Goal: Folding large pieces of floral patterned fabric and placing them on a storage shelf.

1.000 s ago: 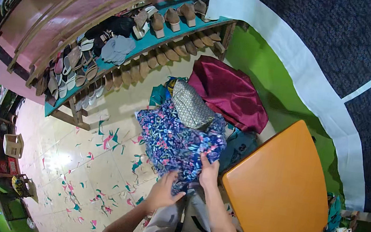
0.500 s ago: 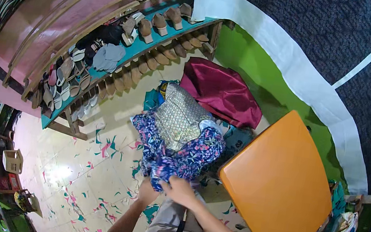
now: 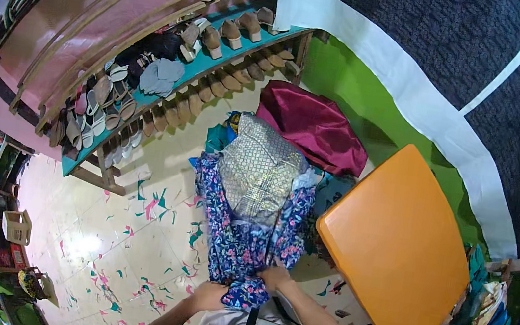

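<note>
A navy floral fabric (image 3: 242, 243) with pink and pale flowers is drawn toward my body, its near end bunched between my hands. My left hand (image 3: 209, 296) is closed on the left side of that near end. On the right side, my right hand (image 3: 274, 277) grips the same fabric. Its far part spreads around a silver-grey patterned cloth bundle (image 3: 260, 162). Behind the bundle lies a shiny maroon cloth (image 3: 311, 126). Teal cloth (image 3: 215, 138) shows at the bundle's left edge. My fingertips are partly hidden in the folds.
An orange stool-like top (image 3: 397, 251) stands close on my right. A teal bench (image 3: 193, 67) holding several shoes runs along the far left. Pink and green scraps (image 3: 151, 204) litter the tiled floor. Piled cloths (image 3: 484, 314) lie at the far right.
Both hands have pulled the floral fabric nearer to my body and moved farther apart. The fabric now stretches longer, and more of the silver-grey bundle shows.
</note>
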`<action>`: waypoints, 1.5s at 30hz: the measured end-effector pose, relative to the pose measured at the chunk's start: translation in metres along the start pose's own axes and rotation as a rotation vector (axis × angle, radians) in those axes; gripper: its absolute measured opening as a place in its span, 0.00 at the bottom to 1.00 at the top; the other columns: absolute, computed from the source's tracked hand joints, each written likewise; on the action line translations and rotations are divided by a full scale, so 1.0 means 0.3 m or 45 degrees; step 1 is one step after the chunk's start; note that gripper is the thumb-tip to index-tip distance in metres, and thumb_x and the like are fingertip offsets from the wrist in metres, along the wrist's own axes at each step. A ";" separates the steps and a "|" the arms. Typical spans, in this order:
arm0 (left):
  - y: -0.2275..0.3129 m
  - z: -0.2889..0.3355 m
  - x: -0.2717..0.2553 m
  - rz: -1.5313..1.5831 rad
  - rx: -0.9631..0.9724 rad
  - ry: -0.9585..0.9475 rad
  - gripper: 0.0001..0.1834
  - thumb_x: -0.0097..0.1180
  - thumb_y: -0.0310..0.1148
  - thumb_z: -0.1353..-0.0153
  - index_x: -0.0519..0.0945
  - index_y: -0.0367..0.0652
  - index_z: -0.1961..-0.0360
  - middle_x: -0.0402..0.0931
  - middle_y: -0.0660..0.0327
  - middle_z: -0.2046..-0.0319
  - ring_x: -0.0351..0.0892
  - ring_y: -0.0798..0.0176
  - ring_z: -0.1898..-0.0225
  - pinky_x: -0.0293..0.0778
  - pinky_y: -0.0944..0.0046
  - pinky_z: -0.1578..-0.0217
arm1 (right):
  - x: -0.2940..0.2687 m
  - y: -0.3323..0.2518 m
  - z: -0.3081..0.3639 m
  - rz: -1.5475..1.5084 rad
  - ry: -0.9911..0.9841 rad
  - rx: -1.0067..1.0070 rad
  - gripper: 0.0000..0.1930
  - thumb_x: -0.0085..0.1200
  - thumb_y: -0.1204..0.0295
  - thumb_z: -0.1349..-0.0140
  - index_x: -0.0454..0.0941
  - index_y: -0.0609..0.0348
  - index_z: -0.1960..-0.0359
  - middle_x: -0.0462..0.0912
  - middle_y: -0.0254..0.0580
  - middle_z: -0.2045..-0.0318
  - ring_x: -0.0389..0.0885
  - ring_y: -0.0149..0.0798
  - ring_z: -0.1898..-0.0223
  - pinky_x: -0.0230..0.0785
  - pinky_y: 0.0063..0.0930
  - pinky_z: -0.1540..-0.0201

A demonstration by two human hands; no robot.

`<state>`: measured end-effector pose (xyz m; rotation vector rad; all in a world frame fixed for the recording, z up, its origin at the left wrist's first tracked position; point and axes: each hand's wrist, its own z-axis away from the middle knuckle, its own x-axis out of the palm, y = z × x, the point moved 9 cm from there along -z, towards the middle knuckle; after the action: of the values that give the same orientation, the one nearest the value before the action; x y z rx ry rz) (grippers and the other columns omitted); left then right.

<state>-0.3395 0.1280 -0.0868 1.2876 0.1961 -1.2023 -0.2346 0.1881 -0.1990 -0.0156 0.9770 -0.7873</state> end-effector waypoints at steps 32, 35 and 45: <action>0.642 0.093 0.107 0.139 0.033 0.290 0.16 0.51 0.41 0.53 0.75 0.45 0.63 0.75 0.45 0.71 0.73 0.42 0.65 0.70 0.53 0.65 | 0.157 -0.200 1.419 -1.588 0.610 0.384 0.12 0.57 0.68 0.53 0.77 0.65 0.73 0.79 0.31 0.75 0.72 0.23 0.71 0.65 0.20 0.64; 0.769 0.048 0.017 0.329 0.202 0.376 0.16 0.52 0.38 0.54 0.75 0.47 0.61 0.75 0.46 0.70 0.73 0.43 0.65 0.69 0.54 0.66 | 0.084 -0.158 1.598 -1.383 0.772 0.527 0.17 0.57 0.71 0.56 0.74 0.67 0.63 0.78 0.33 0.68 0.72 0.27 0.65 0.64 0.21 0.58; 1.206 -0.257 -0.350 -0.086 0.646 0.749 0.16 0.54 0.34 0.55 0.76 0.48 0.61 0.75 0.48 0.70 0.75 0.47 0.65 0.70 0.56 0.67 | -0.128 0.061 2.268 -0.833 1.667 1.095 0.18 0.40 0.82 0.56 0.71 0.62 0.60 0.77 0.44 0.66 0.73 0.34 0.61 0.62 0.24 0.58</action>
<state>-0.0724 0.1822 0.1844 2.0830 0.3767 -0.9264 0.2714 0.0035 0.2188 1.0929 1.7891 -1.8657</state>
